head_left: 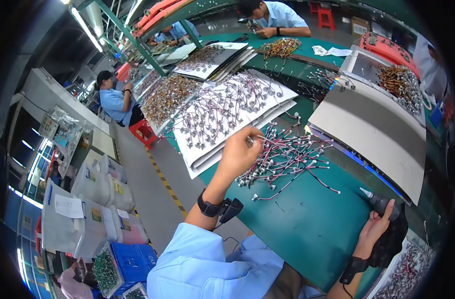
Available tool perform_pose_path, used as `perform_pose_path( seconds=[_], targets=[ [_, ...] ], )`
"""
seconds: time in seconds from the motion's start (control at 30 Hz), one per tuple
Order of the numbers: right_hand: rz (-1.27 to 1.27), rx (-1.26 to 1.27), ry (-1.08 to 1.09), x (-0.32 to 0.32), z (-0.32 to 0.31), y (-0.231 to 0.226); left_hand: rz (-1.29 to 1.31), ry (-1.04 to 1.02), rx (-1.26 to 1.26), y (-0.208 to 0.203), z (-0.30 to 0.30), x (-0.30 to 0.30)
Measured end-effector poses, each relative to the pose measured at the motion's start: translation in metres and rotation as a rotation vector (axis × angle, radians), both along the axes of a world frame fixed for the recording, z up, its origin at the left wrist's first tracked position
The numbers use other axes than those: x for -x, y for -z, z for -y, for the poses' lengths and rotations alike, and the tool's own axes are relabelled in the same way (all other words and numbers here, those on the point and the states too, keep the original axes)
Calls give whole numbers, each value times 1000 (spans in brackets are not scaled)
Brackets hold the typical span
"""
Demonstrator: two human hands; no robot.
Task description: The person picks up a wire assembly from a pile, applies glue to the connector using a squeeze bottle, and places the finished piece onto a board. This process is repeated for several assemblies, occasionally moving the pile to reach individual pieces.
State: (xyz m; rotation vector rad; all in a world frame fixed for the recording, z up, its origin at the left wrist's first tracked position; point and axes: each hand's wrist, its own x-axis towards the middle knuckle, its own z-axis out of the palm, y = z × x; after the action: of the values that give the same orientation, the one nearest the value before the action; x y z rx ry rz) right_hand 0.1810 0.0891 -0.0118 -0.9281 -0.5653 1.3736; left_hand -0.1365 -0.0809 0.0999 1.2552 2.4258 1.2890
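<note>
A loose pile of short red, black and white connector cables (287, 154) lies on the green table mat (307, 219). My left hand (242, 152) is at the pile's left edge, its fingers curled in a pinch. Whatever the fingertips hold is too small to make out against the wires. One cable (282, 193) lies apart at the near side of the pile. On the right, my right hand (376, 225) is wrapped around a dark squeeze bottle (386, 205) with a pale pointed nozzle, which tilts up and to the left.
White boards (200, 162) behind my left hand carry rows of similar cables. A grey board (372, 134) lies at the right. Another cable tray (406, 271) stands at lower right. Co-workers (284, 20) sit across the table and at far left. Plastic bins (95, 224) stand leftward.
</note>
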Motion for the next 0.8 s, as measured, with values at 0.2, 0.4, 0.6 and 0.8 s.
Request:
perform_pose_path(
  seconds=[0.2,0.4,0.6,0.8],
  targets=[
    [-11,20,-2,1,-3,3,846,274,35,14,18,4],
    [-16,8,-9,-5,-6,6,1316,508,-461,-22,19,26],
    [-17,9,-7,-3,-6,3,1079,455,-477,-24,-21,-3],
    [-13,21,19,-5,4,-3,868,426,-230,64,-86,-69]
  ],
)
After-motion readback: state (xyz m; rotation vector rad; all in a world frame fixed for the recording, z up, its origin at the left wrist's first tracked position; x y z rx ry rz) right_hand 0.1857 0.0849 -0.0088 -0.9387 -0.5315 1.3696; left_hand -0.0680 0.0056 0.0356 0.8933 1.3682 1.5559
